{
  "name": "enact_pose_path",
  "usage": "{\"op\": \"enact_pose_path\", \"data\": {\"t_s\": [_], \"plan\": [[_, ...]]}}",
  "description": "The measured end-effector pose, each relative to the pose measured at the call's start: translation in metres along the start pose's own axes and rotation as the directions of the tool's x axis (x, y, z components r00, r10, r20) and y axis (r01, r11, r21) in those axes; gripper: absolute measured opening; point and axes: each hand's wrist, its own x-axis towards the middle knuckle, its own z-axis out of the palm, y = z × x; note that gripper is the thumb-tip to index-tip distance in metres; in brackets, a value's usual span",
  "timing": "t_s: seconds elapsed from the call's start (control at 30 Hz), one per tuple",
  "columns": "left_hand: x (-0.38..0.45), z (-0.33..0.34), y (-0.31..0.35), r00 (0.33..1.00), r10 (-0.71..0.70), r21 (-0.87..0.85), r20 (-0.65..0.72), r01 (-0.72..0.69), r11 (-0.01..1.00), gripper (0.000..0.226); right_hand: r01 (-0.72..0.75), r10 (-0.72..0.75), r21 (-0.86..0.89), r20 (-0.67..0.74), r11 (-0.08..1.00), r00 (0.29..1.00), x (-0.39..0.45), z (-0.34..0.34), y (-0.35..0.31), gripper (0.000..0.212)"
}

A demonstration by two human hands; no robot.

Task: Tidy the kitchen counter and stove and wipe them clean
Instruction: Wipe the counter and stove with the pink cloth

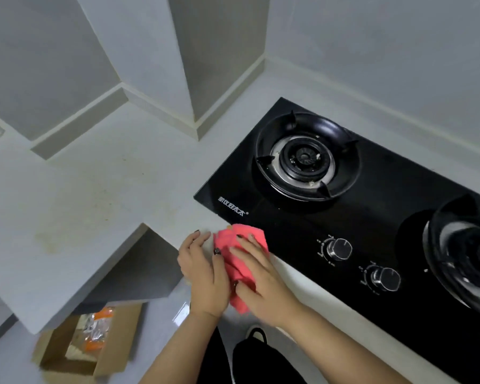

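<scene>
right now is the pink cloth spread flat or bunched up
Bunched up. The pink cloth is crumpled into folds between the left hand and right hand at the counter edge, not laid flat.

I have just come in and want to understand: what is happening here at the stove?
A person is holding a pink cloth in both hands at the front edge of the counter, beside the near left corner of the black gas stove. The left hand and the right hand seem to be folding or bunching it. Brownish stains show on the counter. A cardboard box stands on the floor below.
</scene>
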Motion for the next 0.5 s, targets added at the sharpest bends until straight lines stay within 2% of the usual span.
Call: {"op": "enact_pose_path", "data": {"t_s": [0.2, 0.27, 0.5], "plan": [[-0.012, 0.007, 0.016, 0.995, -0.085, -0.054, -0.048, 0.083, 0.995, 0.051, 0.040, -0.052, -0.201, -0.052, 0.979, 0.997, -0.008, 0.015, 0.012, 0.070], [-0.011, 0.006, 0.017, 0.997, -0.067, -0.052, -0.042, 0.065, 0.997, 0.048, 0.028, -0.051, -0.261, -0.084, 0.965, 0.995, -0.003, 0.020, 0.012, 0.071], [0.013, -0.016, 0.006, 0.998, -0.036, -0.052, -0.049, 0.033, 0.998, 0.044, -0.025, -0.002, -0.457, -0.059, 0.889, 0.998, 0.028, 0.036, -0.004, 0.066]]}}
